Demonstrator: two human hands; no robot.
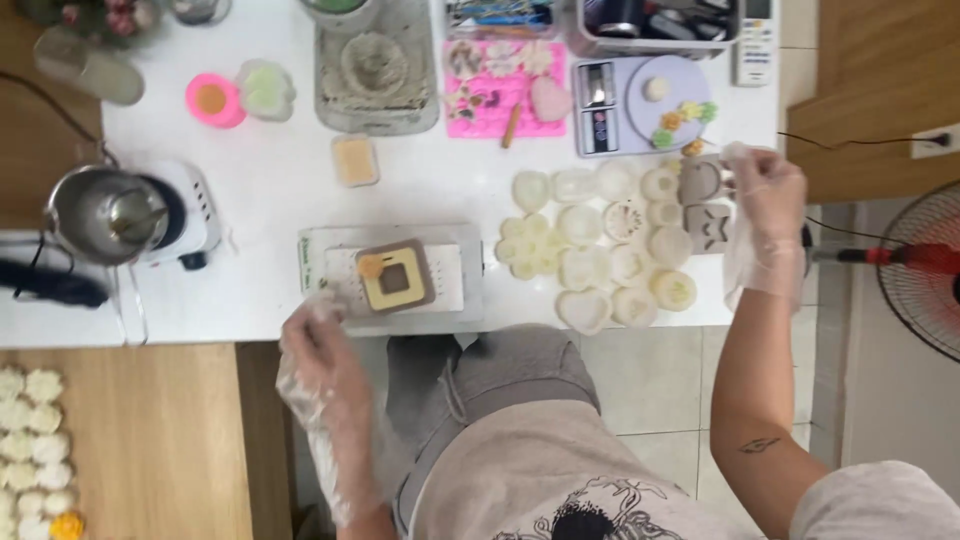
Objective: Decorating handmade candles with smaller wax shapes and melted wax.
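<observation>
Surface: white tabletop point(270, 190), crowded along its far edge and right half, barer in the left middle.
Floor: pale tiles under the table's near edge, wooden boards to the left and at top right.
Left hand point(318, 345): in a loose clear plastic glove, at the table's near edge, fingers curled by the corner of the grey tray point(392, 275); whether they pinch anything I cannot tell.
Square mould point(394, 277): brown frame with a cream filling and dark centre, lying on the grey tray just beyond the left hand.
Right hand point(765, 215): also gloved, at the table's right edge, fingertips touching the grey moulds point(703, 205); grip looks loose, not clearly closed on them.
White casts point(600, 245): round, flower and heart shapes packed together between tray and right hand, reaching the near edge.
Far edge: pink silicone mould point(505, 90), weighing scale point(640, 105) with small flowers on it, grey basin point(375, 70).
Left side: steel pot point(100, 212) on a small white hotplate point(190, 215).
Open room: bare strip between hotplate and tray.
Beyond the right edge: red fan point(925, 265), close by the right forearm.
Lower left: more white flower pieces point(30, 440) on the wood.
</observation>
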